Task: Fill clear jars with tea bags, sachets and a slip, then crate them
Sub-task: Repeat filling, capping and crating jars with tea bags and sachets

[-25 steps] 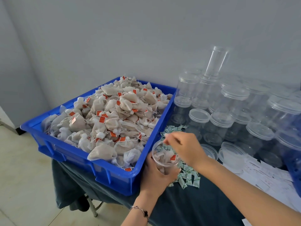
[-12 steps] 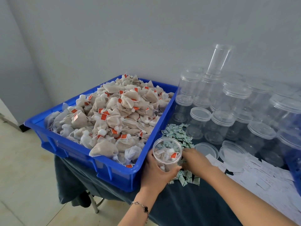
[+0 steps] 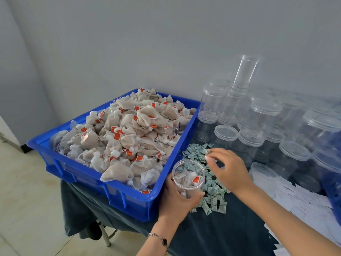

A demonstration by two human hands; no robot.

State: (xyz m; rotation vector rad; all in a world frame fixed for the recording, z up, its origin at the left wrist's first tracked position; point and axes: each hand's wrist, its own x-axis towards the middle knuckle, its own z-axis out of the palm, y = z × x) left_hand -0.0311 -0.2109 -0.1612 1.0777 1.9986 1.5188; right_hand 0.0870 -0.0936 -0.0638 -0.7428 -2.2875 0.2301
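The left hand point(image 3: 175, 198) is wrapped around the lower half of a small clear plastic jar point(image 3: 188, 177), holding it upright with no lid, close to the front edge of the worktop point(image 3: 212, 235), which is draped in dark teal cloth. Inside the jar sit a few beige mesh tea bags with orange tags. A thin bracelet with a dark clover charm point(image 3: 160, 240) hangs at that wrist.

The right hand point(image 3: 228, 169) hovers palm down just behind and beside the jar, fingers spread and slightly curled, the fingertips point(image 3: 209, 156) touching down on a heap of small green-and-white paper sachets point(image 3: 208, 182). Whether one is pinched between them I cannot tell. The heap runs from behind the jar forward past it towards the front edge.

Touching the left hand on its outer side is a blue plastic crate point(image 3: 129, 200) piled high with the same tea bags point(image 3: 129, 137); it fills the left end of the worktop and overhangs that edge. Along the back and right side stand rows of empty clear jars with lids point(image 3: 258, 133), some stacked, one tall clear cylinder point(image 3: 244, 72) rising above them. White paper slips point(image 3: 295, 198) lie scattered at the right front, beside a loose clear lid point(image 3: 263, 170).
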